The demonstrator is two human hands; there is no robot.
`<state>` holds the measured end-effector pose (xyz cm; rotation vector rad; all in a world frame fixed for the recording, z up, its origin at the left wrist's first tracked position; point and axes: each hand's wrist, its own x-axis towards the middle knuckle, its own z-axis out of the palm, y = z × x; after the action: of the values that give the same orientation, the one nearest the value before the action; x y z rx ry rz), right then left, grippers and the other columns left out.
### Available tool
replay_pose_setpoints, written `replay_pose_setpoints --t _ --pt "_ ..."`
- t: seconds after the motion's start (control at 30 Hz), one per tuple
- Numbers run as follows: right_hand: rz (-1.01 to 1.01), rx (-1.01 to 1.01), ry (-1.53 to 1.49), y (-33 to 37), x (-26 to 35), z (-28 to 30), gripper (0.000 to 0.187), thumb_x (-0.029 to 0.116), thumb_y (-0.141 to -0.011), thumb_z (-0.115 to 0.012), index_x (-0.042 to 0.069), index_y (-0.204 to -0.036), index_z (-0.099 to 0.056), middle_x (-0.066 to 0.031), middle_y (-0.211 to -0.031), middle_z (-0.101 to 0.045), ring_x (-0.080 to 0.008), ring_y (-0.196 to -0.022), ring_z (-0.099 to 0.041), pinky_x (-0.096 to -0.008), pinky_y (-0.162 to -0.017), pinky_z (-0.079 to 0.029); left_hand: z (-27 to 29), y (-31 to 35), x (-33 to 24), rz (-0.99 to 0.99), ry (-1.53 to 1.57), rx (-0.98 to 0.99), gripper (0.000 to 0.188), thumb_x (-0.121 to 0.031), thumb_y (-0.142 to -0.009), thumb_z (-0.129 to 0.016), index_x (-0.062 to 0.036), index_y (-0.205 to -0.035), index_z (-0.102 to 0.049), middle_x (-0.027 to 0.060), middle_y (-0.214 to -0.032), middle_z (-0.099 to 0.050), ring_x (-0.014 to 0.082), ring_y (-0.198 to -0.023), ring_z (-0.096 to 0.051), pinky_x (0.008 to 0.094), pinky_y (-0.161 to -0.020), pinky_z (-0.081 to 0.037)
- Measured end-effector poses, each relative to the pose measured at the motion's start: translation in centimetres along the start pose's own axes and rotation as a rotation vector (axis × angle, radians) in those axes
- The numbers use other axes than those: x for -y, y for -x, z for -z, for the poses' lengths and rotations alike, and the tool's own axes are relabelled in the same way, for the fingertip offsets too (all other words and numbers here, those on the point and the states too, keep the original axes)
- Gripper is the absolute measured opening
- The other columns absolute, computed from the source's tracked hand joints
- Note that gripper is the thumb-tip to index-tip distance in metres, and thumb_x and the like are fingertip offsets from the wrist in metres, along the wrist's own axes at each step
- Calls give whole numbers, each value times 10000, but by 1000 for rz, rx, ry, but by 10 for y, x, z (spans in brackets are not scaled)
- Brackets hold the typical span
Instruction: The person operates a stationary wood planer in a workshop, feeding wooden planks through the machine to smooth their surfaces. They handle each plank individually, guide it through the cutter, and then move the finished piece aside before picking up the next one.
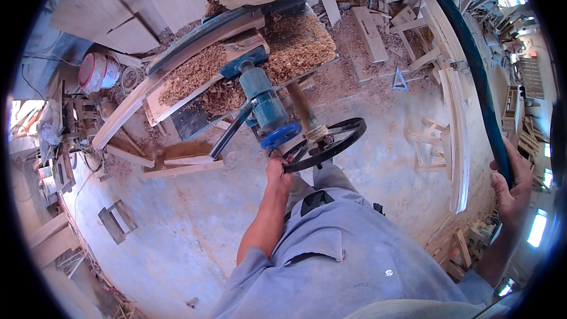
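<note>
My left hand [280, 171] is closed at the near-left edge of a black handwheel [358, 136], its fingers partly hidden. The wheel sits on a rusty shaft [302, 109] in front of a woodworking machine. Out at the right, my right hand [512, 186] wraps round the lower end of a long dark green lever [472, 59], which curves up to the top of the view. Between them stands a blue-green screw clamp [260, 97] with a blue knob wheel [280, 134] and a grey handle bar [231, 132]. Behind it, a long pale wooden piece [204, 52] lies along the machine's fence.
Wood shavings [301, 41] heap over the machine table. A wooden frame [183, 164] lies on the floor at the left, near a red and white bucket [99, 73]. Long boards [455, 136] and a small stool-like frame [434, 142] stand at the right. Stacked planks line the back.
</note>
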<state>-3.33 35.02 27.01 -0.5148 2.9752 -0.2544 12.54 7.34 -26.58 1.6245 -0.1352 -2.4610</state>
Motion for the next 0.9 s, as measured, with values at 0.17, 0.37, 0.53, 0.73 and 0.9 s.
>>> replay_pose_setpoints --t 0.17,0.37,0.53,0.73,0.9 --pt "33 1 -28 -2 0 -9 612 59 -777 -618 8 -1380 -529 -116 -962 -629 -185 -840 -606 -306 -815 -495 -2 3 0 5 -23 -10 583 189 -658 -365 75 -1223 -458 171 -1280 -484 292 -979 -539 318 -858 -491" --pt "15 16 -106 -6 2 -17 647 66 -741 -624 -1 -1377 -528 -102 -860 -598 -179 -781 -578 -299 -744 -476 1 0 1 -4 17 -32 444 184 -669 -385 11 -1075 -439 182 -1045 -448 344 -850 -567 361 -703 -516" --pt "-58 49 -154 -8 4 -25 654 34 -726 -608 -6 -1374 -526 -87 -855 -590 -159 -756 -563 -282 -705 -466 -15 17 -4 21 66 -95 446 176 -671 -380 40 -1091 -444 199 -1044 -460 301 -810 -559 328 -652 -492" --pt "-84 75 -157 -12 3 -48 626 -44 -736 -592 13 -1356 -528 -66 -794 -589 -137 -706 -564 -279 -670 -469 -23 25 -8 19 55 -109 476 159 -684 -366 37 -1136 -454 186 -1036 -485 262 -750 -555 288 -579 -454" --pt "-99 134 -254 -17 -35 -131 506 -37 -781 -617 29 -1277 -536 -106 -718 -604 -210 -640 -612 -337 -625 -484 -29 35 -13 30 18 -110 494 161 -681 -362 29 -1147 -455 182 -1055 -484 258 -755 -559 284 -571 -454"
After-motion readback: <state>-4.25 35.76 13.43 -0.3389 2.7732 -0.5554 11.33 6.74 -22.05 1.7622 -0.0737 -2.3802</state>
